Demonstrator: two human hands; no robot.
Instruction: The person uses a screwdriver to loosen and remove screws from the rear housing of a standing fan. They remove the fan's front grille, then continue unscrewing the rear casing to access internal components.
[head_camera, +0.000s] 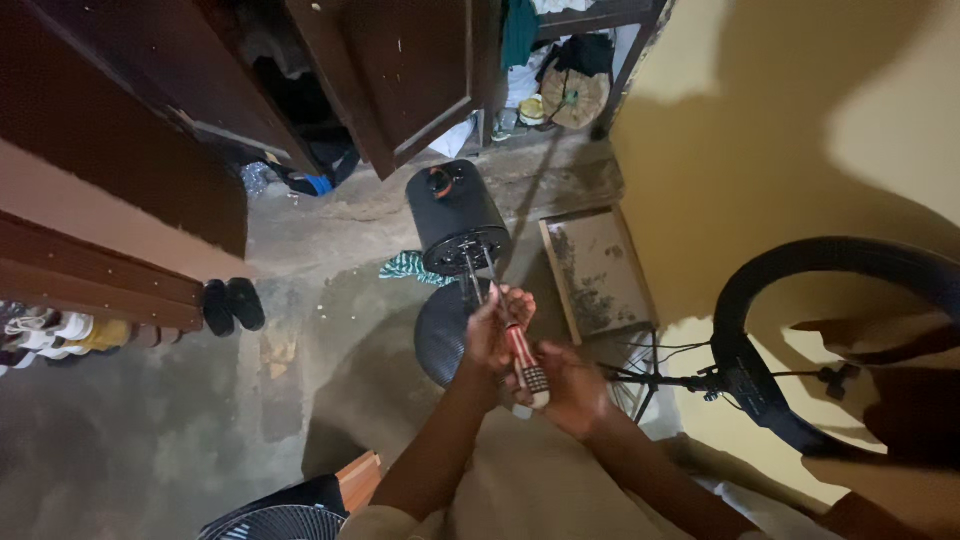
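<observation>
red and black handle: a screwdriver (524, 362) with a red grip and a dark ribbed butt end runs between both hands, tilted, its butt near and to the right, its shaft pointing far toward the fan parts.
left hand: the left hand (492, 325) wraps the far part of the grip, fingers (517, 300) curled together around it, thumb side up.
right hand: the right hand (572, 388) sits just near of the left, cupped around the butt of the handle; its fingers are closed about the tool, though the exact pinch is hidden behind the palm.
motor housing: a black round fan motor housing (455, 213) stands on the floor just beyond the hands, with thin metal rods coming off its near face toward the screwdriver tip.
grille: a dark domed fan grille (442, 335) lies on the floor under and left of the left hand.
cloth: a green striped cloth (408, 266) lies beside the housing on its left.
floor: bare grey concrete floor (150, 420), stained.
left side: brown wooden furniture (110, 270), with a pair of black shoes (231, 304) beside it.
right side: a black ring light (790, 330) on a stand against a yellow wall (760, 120).
far: an open brown cupboard door (400, 80).
near edge: another fan grille (275, 520) at the bottom left.
</observation>
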